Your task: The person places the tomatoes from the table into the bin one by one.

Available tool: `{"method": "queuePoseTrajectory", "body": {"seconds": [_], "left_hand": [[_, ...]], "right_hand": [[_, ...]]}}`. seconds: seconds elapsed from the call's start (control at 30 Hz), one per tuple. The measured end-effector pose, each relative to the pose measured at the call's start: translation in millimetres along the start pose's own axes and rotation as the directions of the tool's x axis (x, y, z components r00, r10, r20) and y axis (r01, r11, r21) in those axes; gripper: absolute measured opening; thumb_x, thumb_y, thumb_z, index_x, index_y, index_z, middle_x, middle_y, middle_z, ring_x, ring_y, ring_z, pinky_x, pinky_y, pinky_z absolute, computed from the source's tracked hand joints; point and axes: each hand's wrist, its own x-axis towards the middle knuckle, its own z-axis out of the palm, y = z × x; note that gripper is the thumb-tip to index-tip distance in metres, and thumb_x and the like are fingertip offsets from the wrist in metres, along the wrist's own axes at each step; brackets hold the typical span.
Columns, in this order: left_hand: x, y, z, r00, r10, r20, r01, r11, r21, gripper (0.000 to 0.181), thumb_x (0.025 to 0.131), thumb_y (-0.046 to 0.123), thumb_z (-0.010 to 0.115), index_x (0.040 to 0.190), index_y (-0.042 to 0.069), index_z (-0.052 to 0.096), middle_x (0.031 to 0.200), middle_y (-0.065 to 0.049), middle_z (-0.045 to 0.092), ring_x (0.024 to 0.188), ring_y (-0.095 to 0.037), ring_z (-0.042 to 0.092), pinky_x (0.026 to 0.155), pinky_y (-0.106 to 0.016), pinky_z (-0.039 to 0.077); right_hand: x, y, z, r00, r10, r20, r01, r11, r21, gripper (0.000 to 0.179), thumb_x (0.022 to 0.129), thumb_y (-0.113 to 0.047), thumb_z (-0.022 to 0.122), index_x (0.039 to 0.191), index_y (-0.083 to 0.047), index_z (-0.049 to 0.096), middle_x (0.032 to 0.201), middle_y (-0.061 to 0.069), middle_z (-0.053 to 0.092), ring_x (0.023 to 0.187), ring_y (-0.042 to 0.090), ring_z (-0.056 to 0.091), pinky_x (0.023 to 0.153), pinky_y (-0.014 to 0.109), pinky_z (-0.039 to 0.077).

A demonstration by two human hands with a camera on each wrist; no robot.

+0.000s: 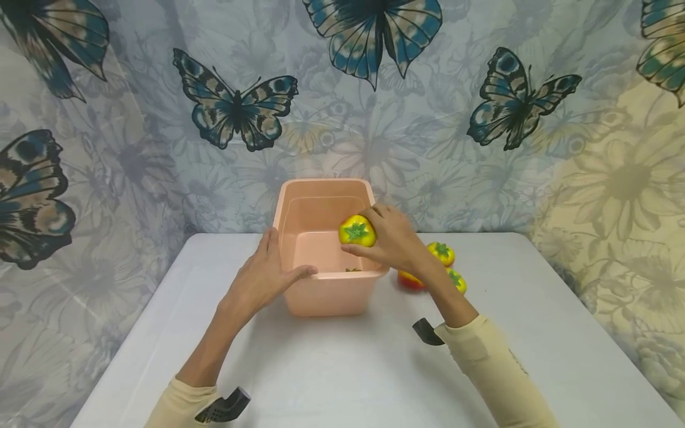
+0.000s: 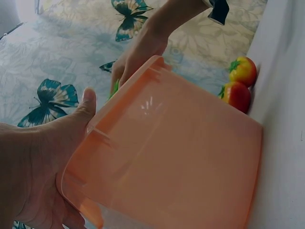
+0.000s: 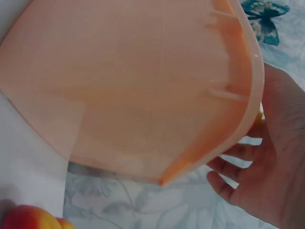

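1. Facing me, the back wall (image 1: 428,199) is grey-blue, covered in pale printed flowers (image 1: 377,148).
2. Big dark-edged butterflies (image 1: 238,110) in teal and beige spread across it.
3. Toward the right, the blue gives way to soft yellow.
4. A white desk (image 1: 332,380) reaches back to the wall.
5. The light is gentle, leaving blurred shadows (image 1: 446,371) on the desk.

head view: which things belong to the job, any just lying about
In the job:
peach bin, left hand on it
yellow pepper-like piece, in right hand
likely the similar pieces beside the bin

Just setting:
white table
butterfly backdrop
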Motion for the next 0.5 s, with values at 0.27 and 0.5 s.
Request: {"method": "queuePoseTrajectory", "body": {"seconds": [0.27, 0.5], "left_hand": [[-0.4, 0.9, -1.1, 1.000, 0.003, -0.006, -0.003, 1.000, -0.002, 0.130, 0.071, 0.089, 0.050, 0.157, 0.005, 0.000, 0.163, -0.020, 0.012, 0.137, -0.042, 0.041, 0.103, -0.056, 0.044], [0.0, -0.1, -2.8, 1.000, -0.015, 0.003, 0.015, 1.000, -0.008, 0.132, 0.068, 0.091, 0.048, 0.157, 0.007, 0.000, 0.163, -0.017, 0.012, 0.138, -0.040, 0.041, 0.104, -0.056, 0.044]], "right_hand": [[0.6, -0.8, 8.8, 0.994, -0.029, 0.103, 0.033, 0.999, -0.032, 0.074, 0.081, -0.068, 0.063, 0.131, -0.014, 0.058, 0.140, 0.006, 0.049, 0.129, 0.037, 0.042, 0.104, 0.058, 0.031], [-3.9, 1.0, 2.1, 0.995, 0.001, 0.097, -0.006, 0.999, 0.053, 0.069, 0.084, -0.060, 0.065, 0.135, -0.016, 0.055, 0.141, 0.009, 0.049, 0.132, 0.033, 0.041, 0.109, 0.058, 0.030]]}}
